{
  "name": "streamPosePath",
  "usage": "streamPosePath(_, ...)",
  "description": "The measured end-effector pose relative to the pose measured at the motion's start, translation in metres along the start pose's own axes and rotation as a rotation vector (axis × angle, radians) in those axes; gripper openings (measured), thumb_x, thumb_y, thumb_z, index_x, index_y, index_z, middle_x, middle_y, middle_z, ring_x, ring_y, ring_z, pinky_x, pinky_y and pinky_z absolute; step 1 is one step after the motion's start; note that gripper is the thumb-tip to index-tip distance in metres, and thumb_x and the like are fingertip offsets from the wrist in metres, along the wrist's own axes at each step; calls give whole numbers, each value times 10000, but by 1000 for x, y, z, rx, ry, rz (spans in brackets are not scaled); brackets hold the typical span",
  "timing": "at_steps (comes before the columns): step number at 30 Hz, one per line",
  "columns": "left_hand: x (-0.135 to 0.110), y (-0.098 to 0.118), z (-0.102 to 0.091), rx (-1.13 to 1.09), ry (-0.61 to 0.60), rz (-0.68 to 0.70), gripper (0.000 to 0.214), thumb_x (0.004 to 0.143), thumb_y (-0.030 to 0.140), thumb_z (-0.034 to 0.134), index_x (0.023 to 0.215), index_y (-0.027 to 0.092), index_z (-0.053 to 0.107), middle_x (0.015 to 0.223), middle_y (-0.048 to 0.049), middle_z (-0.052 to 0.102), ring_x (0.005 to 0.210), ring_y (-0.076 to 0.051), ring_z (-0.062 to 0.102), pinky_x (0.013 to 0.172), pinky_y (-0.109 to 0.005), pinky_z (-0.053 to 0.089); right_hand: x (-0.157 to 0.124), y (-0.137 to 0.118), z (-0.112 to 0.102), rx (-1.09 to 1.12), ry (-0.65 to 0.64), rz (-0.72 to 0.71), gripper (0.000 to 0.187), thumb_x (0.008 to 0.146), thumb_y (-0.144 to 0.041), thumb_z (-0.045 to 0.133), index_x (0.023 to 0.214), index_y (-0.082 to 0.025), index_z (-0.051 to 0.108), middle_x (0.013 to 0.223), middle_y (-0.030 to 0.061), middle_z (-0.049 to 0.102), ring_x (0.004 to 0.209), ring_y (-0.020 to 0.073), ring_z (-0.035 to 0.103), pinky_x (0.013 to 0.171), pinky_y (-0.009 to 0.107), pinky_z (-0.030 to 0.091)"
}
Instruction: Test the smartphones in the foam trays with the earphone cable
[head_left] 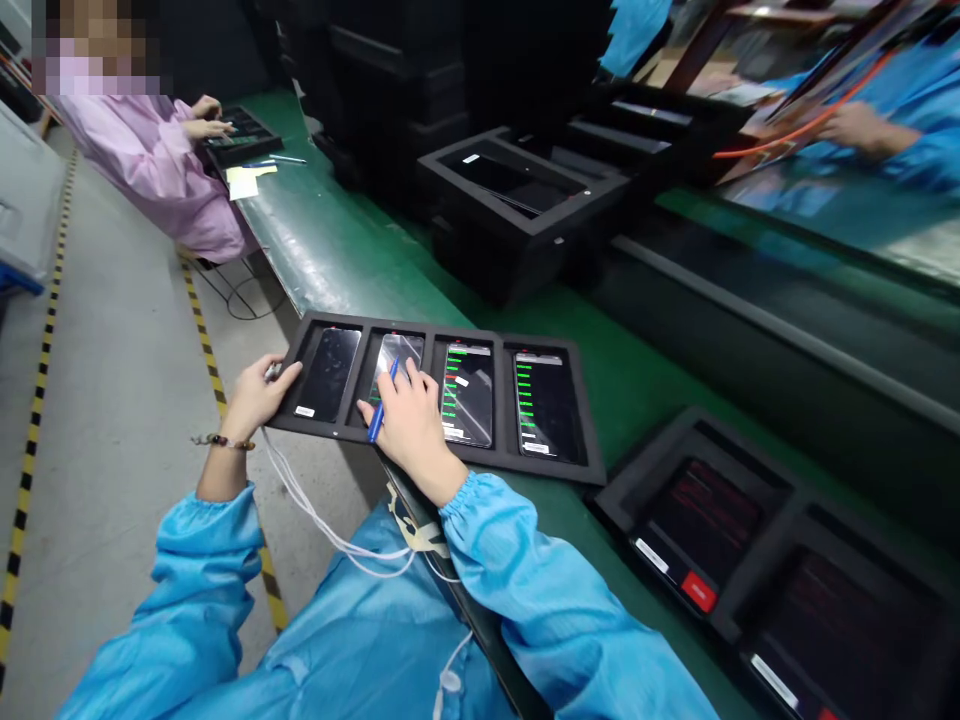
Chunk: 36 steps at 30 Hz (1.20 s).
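Observation:
A black foam tray [390, 440] with several compartments lies across the edge of the green bench, its left end jutting past it. My left hand [255, 395] grips that left end, thumb on the rim; a small shiny piece shows by its fingers. In the first compartment is a dark-screened phone [328, 375]. My right hand [411, 420] holds a blue pen [382, 405] and reaches over the second phone [401, 348], partly covering it. The third phone [469, 400] and the fourth phone [547, 405] show green text lines on black.
Another foam tray [637, 500] with dark phones lies at right. Stacked black trays [525, 215] stand behind on the green bench [330, 250]. White cables [322, 520] hang below the bench edge. A person in pink [142, 140] works at far left; a blue-sleeved person's hand [862, 130] is at right.

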<state>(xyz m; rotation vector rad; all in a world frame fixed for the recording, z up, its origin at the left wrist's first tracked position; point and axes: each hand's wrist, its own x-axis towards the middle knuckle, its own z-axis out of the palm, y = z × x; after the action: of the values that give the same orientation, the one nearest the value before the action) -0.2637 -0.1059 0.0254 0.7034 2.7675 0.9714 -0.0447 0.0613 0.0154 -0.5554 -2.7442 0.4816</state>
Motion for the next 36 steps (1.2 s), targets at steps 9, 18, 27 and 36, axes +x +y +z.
streamPosePath(9, -94, 6, 26, -65, 59, -17, 393, 966, 651, 613, 966, 258, 629, 778, -7, 653, 711, -234, 642, 668, -343, 509, -5, 49, -14, -24, 45, -67, 272, 1133, -319, 570, 1296, -140, 695, 1461, 264, 708, 1486, 394, 590, 1254, 588, 407)
streamPosePath(18, -75, 77, 43, 210, -21, 272, 480, 996, 446, 774, 1423, 238, 709, 1245, -121, 712, 995, -307, 780, 860, -401, 621, -22, 25, 1, 0, 38, 54, 286, 1132, -208, 482, 1304, -140, 700, 1418, 221, 721, 1613, 463, 453, 1280, 635, 409)
streamPosePath(27, -66, 110, 52, 339, -143, 98, 790, 971, 454, 790, 1647, 186, 482, 1512, -204, 564, 1167, -393, 787, 949, -489, 660, -8, 8, -14, 106, -19, 135, 202, 1160, -281, 498, 1274, -223, 655, 1450, 176, 707, 1454, 398, 550, 1250, 741, 352)
streamPosePath(36, -55, 117, 52, 309, -146, -22, 894, 923, 486, 841, 1652, 158, 440, 1548, -254, 544, 1241, -427, 772, 1049, -510, 627, 9, 8, -32, 205, -52, 230, 127, 1127, -277, 550, 1221, -241, 626, 1361, 164, 690, 1275, 396, 560, 1063, 631, 496)
